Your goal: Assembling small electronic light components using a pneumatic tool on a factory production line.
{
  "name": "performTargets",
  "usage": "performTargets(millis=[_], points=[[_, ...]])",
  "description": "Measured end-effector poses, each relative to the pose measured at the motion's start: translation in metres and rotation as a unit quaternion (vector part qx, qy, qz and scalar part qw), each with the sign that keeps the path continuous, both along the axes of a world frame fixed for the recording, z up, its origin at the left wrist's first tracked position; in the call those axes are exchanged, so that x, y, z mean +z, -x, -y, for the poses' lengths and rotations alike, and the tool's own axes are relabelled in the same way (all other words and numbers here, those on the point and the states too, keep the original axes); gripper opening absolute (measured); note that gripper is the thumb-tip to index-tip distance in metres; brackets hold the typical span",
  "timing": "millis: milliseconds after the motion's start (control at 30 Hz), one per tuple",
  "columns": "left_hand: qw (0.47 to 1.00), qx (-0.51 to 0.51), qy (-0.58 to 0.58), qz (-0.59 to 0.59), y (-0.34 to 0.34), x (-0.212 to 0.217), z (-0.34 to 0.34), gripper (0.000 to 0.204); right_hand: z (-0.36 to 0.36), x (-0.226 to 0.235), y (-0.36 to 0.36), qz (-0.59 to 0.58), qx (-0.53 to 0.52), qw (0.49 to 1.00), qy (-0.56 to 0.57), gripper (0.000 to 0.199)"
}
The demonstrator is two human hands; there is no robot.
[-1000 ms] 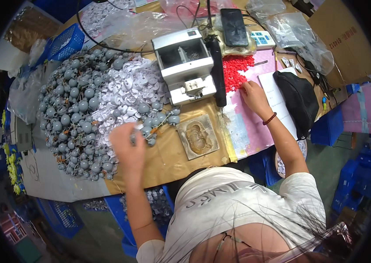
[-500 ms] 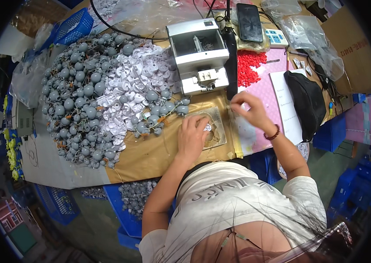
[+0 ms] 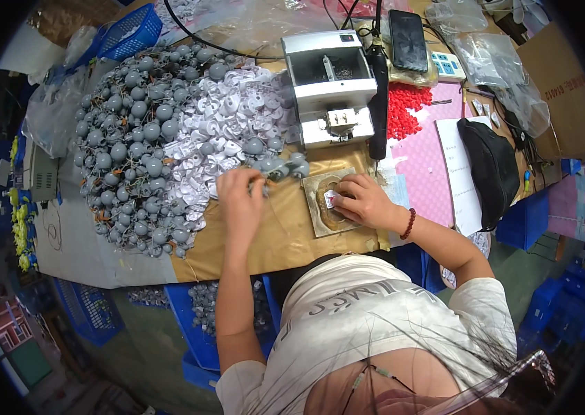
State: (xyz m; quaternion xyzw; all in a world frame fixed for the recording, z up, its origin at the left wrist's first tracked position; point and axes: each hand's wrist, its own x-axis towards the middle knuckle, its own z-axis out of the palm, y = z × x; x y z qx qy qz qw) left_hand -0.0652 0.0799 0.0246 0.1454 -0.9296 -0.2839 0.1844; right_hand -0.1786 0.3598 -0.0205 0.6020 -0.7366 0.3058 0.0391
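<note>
My right hand is over a square plate with a round hollow. Its closed fingertips are on a small white piece with a red mark in that hollow. Further left, my left hand is at the near edge of a small cluster of grey balls with thin wires. Its thumb and fingers are closed together, and what they hold, if anything, is hidden. White plastic pieces are heaped just beyond that hand.
A big pile of wired grey balls covers the table's left side. A silver-white bench machine stands behind the plate. To its right are small red pieces, a phone, a paper sheet and a black pouch.
My left hand has left the plate and moved left to the grey balls. My right hand has come down from the raised position onto the white piece in the plate.
</note>
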Motion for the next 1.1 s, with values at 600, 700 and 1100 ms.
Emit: performTargets(millis=[600, 700, 1100], points=[[0.967, -0.026, -0.251, 0.025, 0.000, 0.016, 0.007, 0.032, 0.127, 0.047, 0.016, 0.064, 0.040, 0.994, 0.078, 0.037], [0.967, 0.002, -0.256, 0.013, -0.011, -0.002, 0.014, 0.030, 0.142, 0.037, 0.024, 0.065, 0.050, 0.996, 0.016, 0.036], [0.993, 0.036, -0.025, -0.112, -0.027, 0.043, 0.035, 0.041, 0.150, 0.106, 0.069, 0.555, 0.017, 0.831, -0.033, 0.012]])
